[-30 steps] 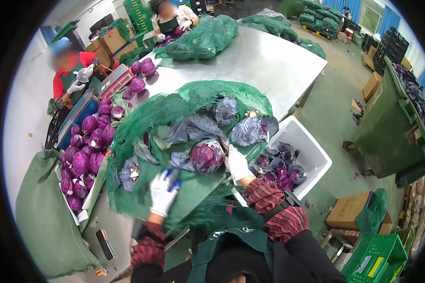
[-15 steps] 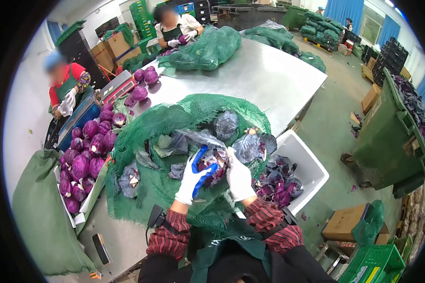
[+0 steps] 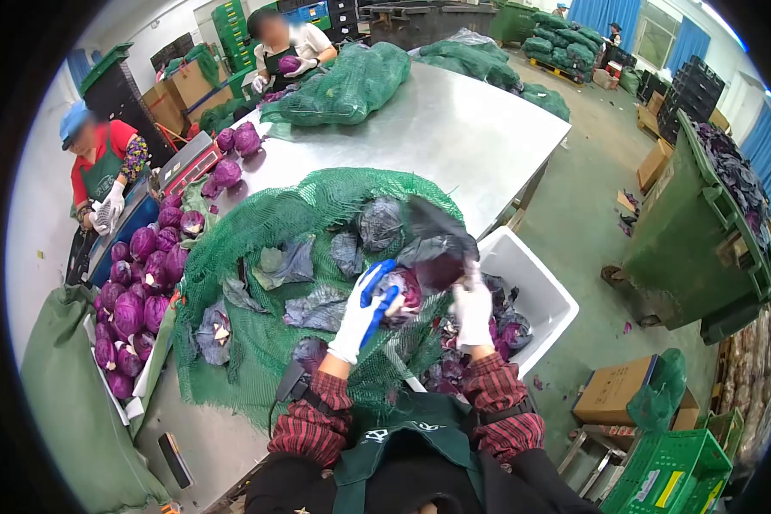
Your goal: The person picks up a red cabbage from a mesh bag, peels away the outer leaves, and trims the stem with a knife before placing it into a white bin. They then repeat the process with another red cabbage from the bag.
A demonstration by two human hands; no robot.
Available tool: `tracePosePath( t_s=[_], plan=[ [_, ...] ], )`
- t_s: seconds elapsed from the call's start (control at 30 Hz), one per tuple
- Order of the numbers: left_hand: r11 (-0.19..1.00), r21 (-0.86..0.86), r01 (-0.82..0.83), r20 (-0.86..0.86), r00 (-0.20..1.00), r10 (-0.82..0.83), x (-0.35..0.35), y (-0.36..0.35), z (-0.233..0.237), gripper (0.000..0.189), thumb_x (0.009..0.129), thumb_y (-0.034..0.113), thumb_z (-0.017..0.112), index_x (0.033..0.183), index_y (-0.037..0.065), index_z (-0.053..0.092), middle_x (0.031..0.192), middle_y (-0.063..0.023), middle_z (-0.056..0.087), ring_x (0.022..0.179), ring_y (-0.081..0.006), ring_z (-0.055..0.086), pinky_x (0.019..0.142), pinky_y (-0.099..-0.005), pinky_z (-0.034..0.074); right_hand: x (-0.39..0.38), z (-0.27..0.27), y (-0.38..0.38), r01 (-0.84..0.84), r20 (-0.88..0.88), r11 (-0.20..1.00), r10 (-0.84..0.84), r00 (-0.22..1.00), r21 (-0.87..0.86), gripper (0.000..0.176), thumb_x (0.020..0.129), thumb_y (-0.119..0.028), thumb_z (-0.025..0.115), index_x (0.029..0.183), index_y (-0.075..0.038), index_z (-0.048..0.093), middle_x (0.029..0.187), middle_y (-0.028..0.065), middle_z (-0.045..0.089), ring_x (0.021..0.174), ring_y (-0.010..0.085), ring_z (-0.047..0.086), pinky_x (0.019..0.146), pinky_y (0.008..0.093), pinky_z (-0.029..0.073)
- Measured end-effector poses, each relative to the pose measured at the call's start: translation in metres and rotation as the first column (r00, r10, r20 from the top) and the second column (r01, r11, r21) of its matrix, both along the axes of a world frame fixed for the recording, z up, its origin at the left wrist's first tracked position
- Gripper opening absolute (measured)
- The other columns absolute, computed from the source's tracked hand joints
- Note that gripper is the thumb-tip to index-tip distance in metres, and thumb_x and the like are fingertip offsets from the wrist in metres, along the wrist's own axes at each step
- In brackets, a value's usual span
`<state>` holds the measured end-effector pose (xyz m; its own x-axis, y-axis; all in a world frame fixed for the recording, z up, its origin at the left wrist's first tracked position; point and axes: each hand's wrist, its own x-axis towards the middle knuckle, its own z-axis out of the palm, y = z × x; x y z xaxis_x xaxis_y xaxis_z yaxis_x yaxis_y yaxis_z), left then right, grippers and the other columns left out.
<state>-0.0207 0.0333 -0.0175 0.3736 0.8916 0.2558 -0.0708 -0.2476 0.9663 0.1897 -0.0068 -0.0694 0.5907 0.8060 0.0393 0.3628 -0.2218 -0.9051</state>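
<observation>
In a white glove with blue on it, my left hand (image 3: 361, 315) is wrapped round the side of a red cabbage (image 3: 408, 296), whose shiny purple inner layers show. Just right of it my white-gloved right hand (image 3: 473, 315) grips a large dark cabbage leaf (image 3: 437, 250), smeared by motion. Under both hands a green mesh bag (image 3: 257, 364) lies spread on the metal table. Another cabbage (image 3: 379, 224) with dull outer leaves sits on the mesh behind my hands. Loose leaves (image 3: 315, 308) and a further cabbage (image 3: 213, 332) lie to the left.
A white foam box (image 3: 550, 304) with purple leaves stands at the table's right side. Trimmed cabbages (image 3: 128, 315) are heaped at left. A green wheeled bin (image 3: 681, 257) full of leaves stands on the right. Two co-workers stand across the table, beside a filled mesh bag (image 3: 343, 90).
My right hand has moved right and down, taking a dark leaf away from the cabbage. The left hand still holds the cabbage, now showing more purple. The whole view has shifted slightly.
</observation>
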Motion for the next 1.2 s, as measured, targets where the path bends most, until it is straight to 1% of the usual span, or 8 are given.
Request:
tracePosePath(
  t_s=[0.07, 0.13, 0.2, 0.33, 0.5, 0.57, 0.67, 1.2],
  plan=[
    [0.963, -0.269, 0.030, 0.024, 0.999, -0.025, -0.011, 0.000, 0.017, 0.051, 0.095, 0.027, 0.060, 0.137, 0.001, 0.048, 0.132, -0.0080, 0.053, 0.122, -0.0166, 0.048, 0.107, -0.0311, 0.033, 0.028, 0.020, -0.017, 0.123, -0.562, 0.990, -0.061, 0.825, 0.074, 0.044, 0.089, -0.012, 0.058, 0.133, -0.013, 0.052, 0.068, 0.0026, 0.061, 0.044, 0.0088, 0.051, 0.046, 0.0264, 0.047],
    [0.995, -0.085, -0.042, -0.094, 0.995, 0.034, -0.019, 0.015, -0.002, 0.051, 0.098, 0.030, 0.055, 0.139, 0.001, 0.045, 0.131, -0.0073, 0.054, 0.118, -0.0145, 0.049, 0.104, -0.0296, 0.036, 0.063, 0.006, -0.029, 0.137, -0.483, 0.977, -0.199, 0.852, -0.162, 0.028, 0.089, -0.016, 0.058, 0.115, -0.004, 0.061, 0.062, 0.0061, 0.061, 0.044, 0.0129, 0.055, 0.047, 0.0290, 0.048],
    [0.992, -0.111, -0.058, -0.062, 0.997, 0.051, -0.020, 0.025, -0.011, 0.055, 0.096, 0.032, 0.059, 0.139, 0.001, 0.046, 0.138, -0.0101, 0.051, 0.127, -0.0190, 0.045, 0.109, -0.0321, 0.031, 0.098, -0.022, -0.042, 0.130, 0.097, 0.931, -0.103, 0.990, -0.340, 0.026, 0.091, -0.024, 0.058, 0.101, 0.000, 0.065, 0.061, 0.0130, 0.063, 0.047, 0.0226, 0.061, 0.050, 0.0362, 0.050],
    [0.994, 0.026, -0.108, -0.339, 0.934, 0.110, -0.015, 0.024, 0.013, 0.046, 0.093, 0.031, 0.062, 0.130, 0.005, 0.056, 0.132, -0.0154, 0.054, 0.125, -0.0249, 0.048, 0.106, -0.0336, 0.035, 0.116, -0.062, -0.069, 0.402, 0.737, 0.907, -0.185, 0.650, -0.127, 0.047, 0.095, -0.043, 0.053, 0.100, 0.002, 0.064, 0.058, 0.0143, 0.062, 0.051, 0.0278, 0.063, 0.059, 0.0411, 0.050],
    [0.905, 0.395, -0.160, -0.318, 0.900, 0.298, 0.002, 0.025, -0.001, 0.041, 0.087, 0.025, 0.066, 0.124, 0.009, 0.061, 0.115, -0.0159, 0.058, 0.107, -0.0334, 0.054, 0.095, -0.0415, 0.044, 0.022, 0.008, -0.061, -0.305, 0.628, 0.934, 0.125, 0.768, 0.187, 0.039, 0.100, -0.038, 0.047, 0.116, -0.004, 0.056, 0.062, 0.0097, 0.061, 0.048, 0.0225, 0.060, 0.056, 0.0343, 0.049],
    [0.893, 0.414, -0.178, -0.407, 0.841, 0.357, 0.010, 0.015, 0.009, 0.040, 0.087, 0.026, 0.067, 0.123, 0.011, 0.062, 0.113, -0.0161, 0.058, 0.106, -0.0340, 0.054, 0.093, -0.0423, 0.044, -0.026, 0.050, -0.056, -0.337, -0.100, 0.939, 0.330, 0.939, -0.061, 0.040, 0.083, -0.008, 0.055, 0.123, -0.008, 0.051, 0.108, 0.0223, 0.059, 0.057, 0.0293, 0.062, 0.051, 0.0405, 0.050],
    [0.878, 0.415, -0.241, -0.486, 0.756, 0.437, 0.017, -0.002, 0.018, 0.038, 0.085, 0.027, 0.068, 0.121, 0.015, 0.064, 0.109, -0.0172, 0.057, 0.104, -0.0358, 0.053, 0.088, -0.0445, 0.045, -0.054, 0.020, -0.032, -0.401, 0.684, 0.916, 0.294, 0.667, -0.002, 0.036, 0.094, -0.011, 0.044, 0.130, -0.009, 0.047, 0.117, 0.0292, 0.053, 0.066, 0.0355, 0.063, 0.055, 0.0421, 0.052],
    [0.928, 0.358, -0.099, -0.252, 0.947, 0.199, 0.018, -0.006, 0.009, 0.037, 0.086, 0.011, 0.064, 0.121, 0.001, 0.060, 0.128, -0.0171, 0.057, 0.119, -0.0322, 0.054, 0.104, -0.0395, 0.041, 0.007, 0.007, 0.035, -0.234, 0.300, 0.953, 0.284, 0.911, -0.192, 0.046, 0.095, -0.045, 0.049, 0.104, -0.003, 0.065, 0.098, 0.0209, 0.067, 0.092, 0.0394, 0.063, 0.080, 0.0468, 0.049]
  ],
)
